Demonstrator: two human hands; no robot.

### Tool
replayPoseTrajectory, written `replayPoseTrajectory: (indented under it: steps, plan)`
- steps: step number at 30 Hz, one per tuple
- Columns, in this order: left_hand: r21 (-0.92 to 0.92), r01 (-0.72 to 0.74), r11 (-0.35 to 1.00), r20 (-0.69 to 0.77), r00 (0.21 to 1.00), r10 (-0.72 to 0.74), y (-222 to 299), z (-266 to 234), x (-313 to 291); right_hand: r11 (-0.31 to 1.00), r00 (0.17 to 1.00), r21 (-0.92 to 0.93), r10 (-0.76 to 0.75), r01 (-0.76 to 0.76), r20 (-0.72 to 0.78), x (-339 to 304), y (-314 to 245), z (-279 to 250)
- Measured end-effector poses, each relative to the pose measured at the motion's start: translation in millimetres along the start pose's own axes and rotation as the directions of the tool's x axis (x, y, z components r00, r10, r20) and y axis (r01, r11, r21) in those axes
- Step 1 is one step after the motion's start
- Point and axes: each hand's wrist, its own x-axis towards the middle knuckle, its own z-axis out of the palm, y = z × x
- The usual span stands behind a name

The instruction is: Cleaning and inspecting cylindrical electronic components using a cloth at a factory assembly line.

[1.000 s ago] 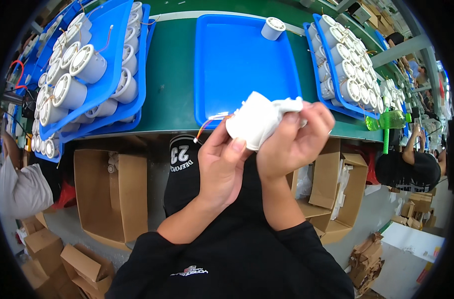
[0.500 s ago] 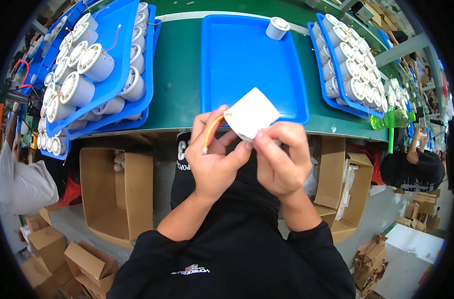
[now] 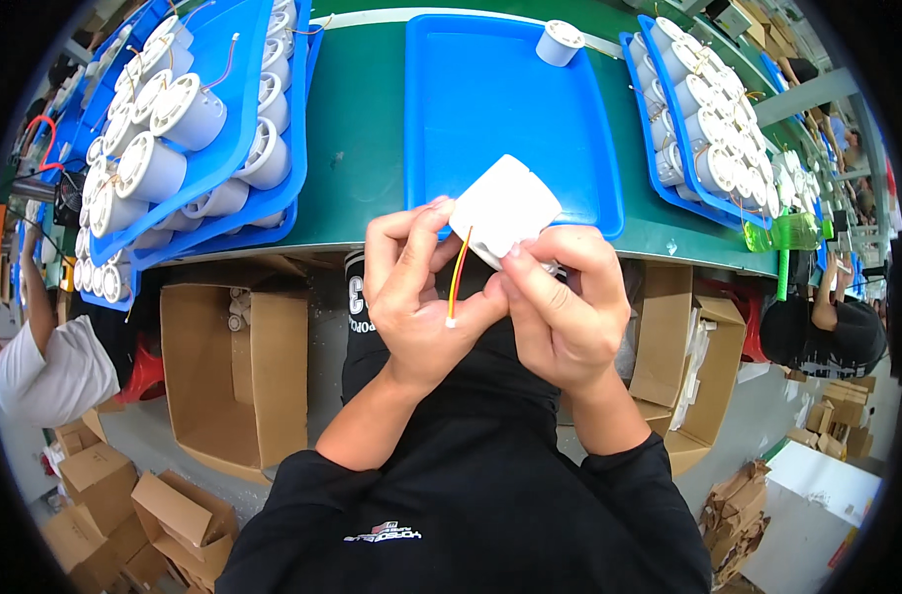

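Between my hands, above the near edge of the blue tray (image 3: 510,109), a white cylindrical housing (image 3: 505,206) is held at a tilt. A thin red-and-yellow cable (image 3: 458,272) hangs from it, ending in a small white plug in front of my left palm. My left hand (image 3: 416,287) grips the housing's left side, its fingers partly behind it. At the lower right rim, the thumb and fingers of my right hand (image 3: 569,302) are pinched; the housing's underside is mostly hidden by them. One similar white housing (image 3: 560,44) stands at the tray's far right corner.
Stacked blue trays (image 3: 235,148) full of white housings rise at the left, and another stack (image 3: 683,139) stands at the right beside a green bottle (image 3: 795,231). Below the green table (image 3: 357,148) are open cardboard boxes (image 3: 283,376). Co-workers sit on both sides.
The housing has turned slightly in my hands, and its cable has swung from beside my left fingers to hang over the palm. Both hands still hold it.
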Motion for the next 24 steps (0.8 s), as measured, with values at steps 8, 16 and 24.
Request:
replayPoseTrajectory:
  steps: [8, 16, 24]
  plan:
    - [-0.012, -0.03, 0.999, -0.012, 0.999, 0.03, -9, 0, 1, 0.963, 0.954, -0.088, 0.237, -0.256, -0.186, 4, 5, 2]
    - [-0.171, 0.002, 0.985, -0.06, 0.998, -0.013, -17, 5, 1, 0.983, 0.968, 0.046, 0.185, -0.179, -0.171, -2, 4, 14]
    - [-0.048, -0.016, 0.999, 0.016, 1.0, 0.016, -24, 0, 4, 0.977, 0.971, 0.073, 0.209, -0.201, -0.115, -11, 12, 12]
